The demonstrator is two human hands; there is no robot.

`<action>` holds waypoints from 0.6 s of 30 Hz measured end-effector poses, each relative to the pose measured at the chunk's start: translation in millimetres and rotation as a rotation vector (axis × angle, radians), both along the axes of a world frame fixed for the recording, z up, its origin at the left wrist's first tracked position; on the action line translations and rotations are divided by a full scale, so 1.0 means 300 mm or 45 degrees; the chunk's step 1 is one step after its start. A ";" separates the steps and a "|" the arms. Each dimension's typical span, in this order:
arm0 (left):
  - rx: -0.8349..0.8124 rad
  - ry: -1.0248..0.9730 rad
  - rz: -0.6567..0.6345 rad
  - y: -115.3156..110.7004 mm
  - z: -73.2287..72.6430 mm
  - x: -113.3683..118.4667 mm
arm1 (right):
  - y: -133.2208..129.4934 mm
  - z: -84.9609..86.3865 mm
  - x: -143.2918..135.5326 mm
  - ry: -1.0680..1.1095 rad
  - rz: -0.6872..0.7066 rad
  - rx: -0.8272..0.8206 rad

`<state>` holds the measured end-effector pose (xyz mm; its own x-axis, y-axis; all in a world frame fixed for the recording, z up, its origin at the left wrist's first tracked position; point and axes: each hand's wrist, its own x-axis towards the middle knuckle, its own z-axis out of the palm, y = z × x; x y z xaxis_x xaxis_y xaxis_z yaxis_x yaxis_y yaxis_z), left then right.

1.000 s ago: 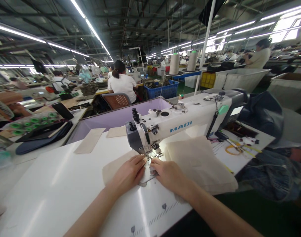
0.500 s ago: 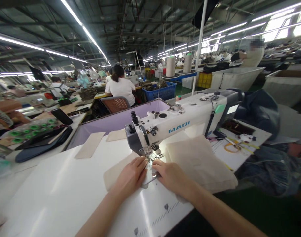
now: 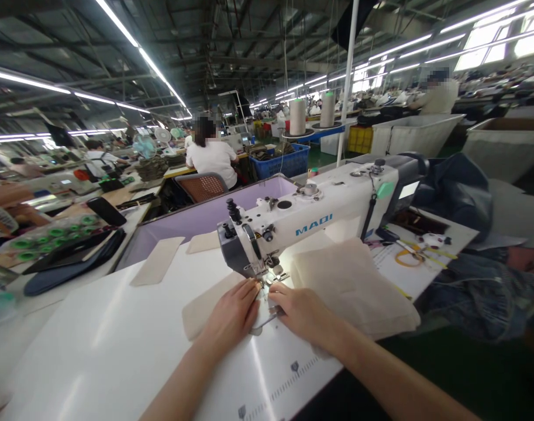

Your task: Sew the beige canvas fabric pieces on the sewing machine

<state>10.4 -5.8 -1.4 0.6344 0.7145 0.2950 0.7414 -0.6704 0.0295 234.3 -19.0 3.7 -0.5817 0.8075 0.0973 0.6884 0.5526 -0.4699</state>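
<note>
A white sewing machine point(image 3: 319, 216) marked MAQI stands over the white table, its lamp lighting the needle area. My left hand point(image 3: 234, 309) is closed, fingers together, on a narrow beige fabric piece point(image 3: 199, 310) just left of the presser foot point(image 3: 264, 280). Right of the needle, my right hand point(image 3: 299, 310) is closed too, its fingertips pinched low near the metal needle plate point(image 3: 263, 316); what they grip is hidden. A larger folded beige fabric point(image 3: 354, 286) lies beyond and beside my right hand, under the machine arm.
Two beige fabric strips point(image 3: 157, 261) lie at the table's far edge by a lilac bin point(image 3: 161, 225). Scissors with orange handles point(image 3: 409, 255) lie at right. Thread cones point(image 3: 297, 117) stand behind the machine. A co-worker point(image 3: 212, 158) sits ahead. Dark denim point(image 3: 481, 304) hangs at lower right.
The view has shifted slightly. Both hands stay at the needle in nearly the same pose, and the fabric shows no clear movement.
</note>
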 end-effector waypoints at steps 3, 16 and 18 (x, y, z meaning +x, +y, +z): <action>-0.002 -0.003 -0.037 -0.003 0.003 -0.001 | 0.003 -0.004 0.000 0.003 0.003 0.001; 0.000 0.029 -0.015 -0.011 0.006 0.002 | 0.007 -0.043 -0.002 0.065 -0.008 0.059; -0.018 0.031 -0.004 -0.011 0.009 0.003 | 0.009 -0.046 -0.002 0.073 -0.008 0.059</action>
<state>11.2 -9.2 1.4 0.6432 0.7168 0.2693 0.7401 -0.6722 0.0214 233.8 -16.2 -10.1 -0.5691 0.8050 0.1675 0.6647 0.5704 -0.4825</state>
